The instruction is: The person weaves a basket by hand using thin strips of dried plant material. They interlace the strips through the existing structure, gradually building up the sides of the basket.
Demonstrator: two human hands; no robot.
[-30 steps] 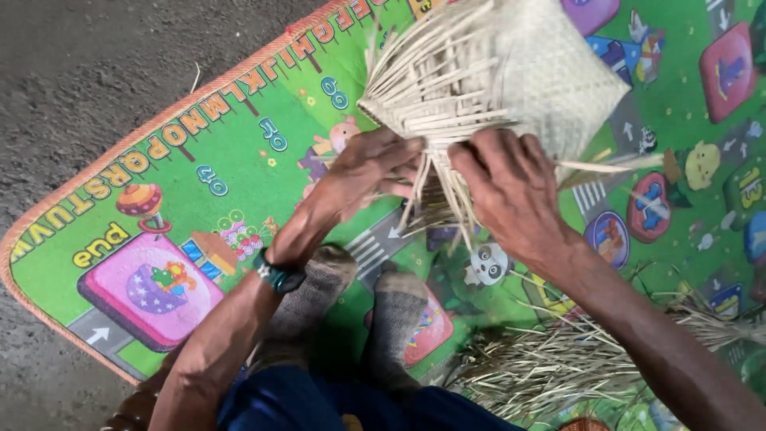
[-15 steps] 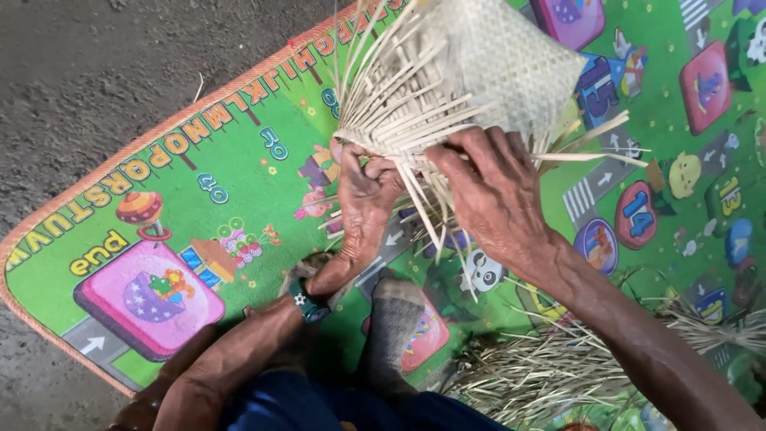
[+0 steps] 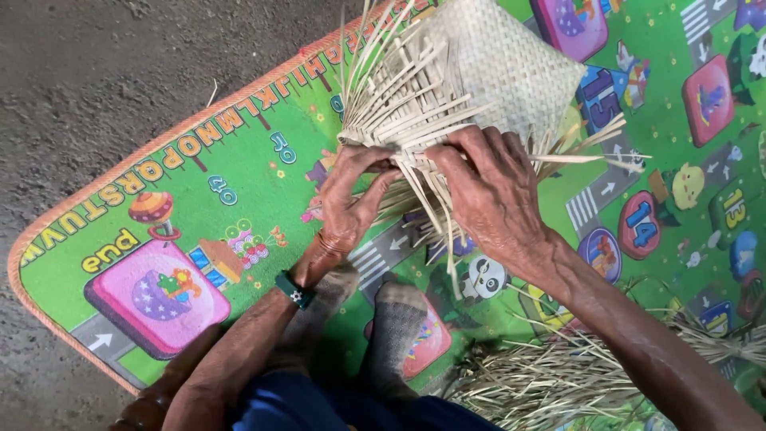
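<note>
A half-woven basket [image 3: 499, 64] of pale flat strips rests on a green play mat [image 3: 239, 183], its loose strip ends [image 3: 391, 88] fanning out toward me. My left hand [image 3: 351, 199] pinches strips at the basket's lower edge, fingers curled around them. My right hand [image 3: 491, 191] lies over the same edge just to the right, fingers pressing and gripping several strips. A green wristband [image 3: 294, 289] circles my left wrist.
My two feet in grey socks [image 3: 395, 331] rest on the mat below the hands. A heap of loose dry strips [image 3: 558, 379] lies at lower right. Bare grey ground [image 3: 96, 72] borders the mat on the left and top.
The basket has shifted slightly down and right. My left hand has turned upward and closed on the strips under the basket's edge; my right hand stays on the edge.
</note>
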